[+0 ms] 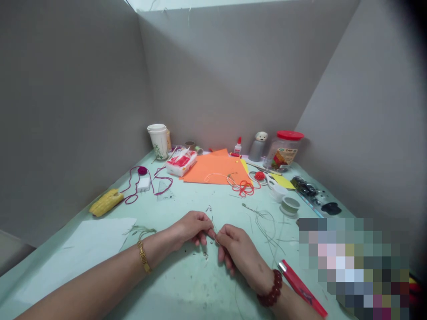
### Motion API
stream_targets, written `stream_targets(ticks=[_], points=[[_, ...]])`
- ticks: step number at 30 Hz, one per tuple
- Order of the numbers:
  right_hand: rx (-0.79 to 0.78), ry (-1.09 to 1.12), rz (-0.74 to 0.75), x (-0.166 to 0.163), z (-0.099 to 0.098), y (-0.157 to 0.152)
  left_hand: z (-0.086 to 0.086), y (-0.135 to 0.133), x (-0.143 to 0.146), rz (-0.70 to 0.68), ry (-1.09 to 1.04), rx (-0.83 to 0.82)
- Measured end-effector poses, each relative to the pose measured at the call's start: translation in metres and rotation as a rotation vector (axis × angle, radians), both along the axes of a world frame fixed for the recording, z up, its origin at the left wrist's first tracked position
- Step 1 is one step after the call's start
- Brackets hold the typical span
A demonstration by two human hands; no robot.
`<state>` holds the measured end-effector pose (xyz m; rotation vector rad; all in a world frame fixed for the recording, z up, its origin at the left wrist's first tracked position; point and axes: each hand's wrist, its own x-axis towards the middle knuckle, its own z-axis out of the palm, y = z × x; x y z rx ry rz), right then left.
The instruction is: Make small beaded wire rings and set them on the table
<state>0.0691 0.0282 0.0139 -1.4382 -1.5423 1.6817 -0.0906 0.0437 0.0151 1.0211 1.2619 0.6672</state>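
Note:
My left hand (192, 227) and my right hand (235, 246) meet low in the middle of the pale green table (187, 284). Both pinch a thin wire (212, 226) between their fingertips; its end sticks up between them. The left wrist wears a gold bracelet, the right wrist a dark red bead bracelet. Several loose thin wires (267, 224) lie just beyond my right hand.
A red cutter (302, 286) lies by my right wrist. Farther back are an orange sheet (215, 169), red string (245, 188), scissors, two small tape rolls (290, 205), a red-lidded jar (284, 150), glue bottle, paper cup (159, 141), tissue pack, purple yarn and a yellow corn-shaped thing (106, 202). Grey walls enclose the table.

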Motion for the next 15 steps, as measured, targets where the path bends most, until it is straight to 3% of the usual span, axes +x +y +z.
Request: stream_targets(ticks=[15], points=[[0.039,0.067,-0.052,-0.0033,0.0005,-0.0043,-0.002,-0.0018,0.002,0.059,-0.053,0.037]])
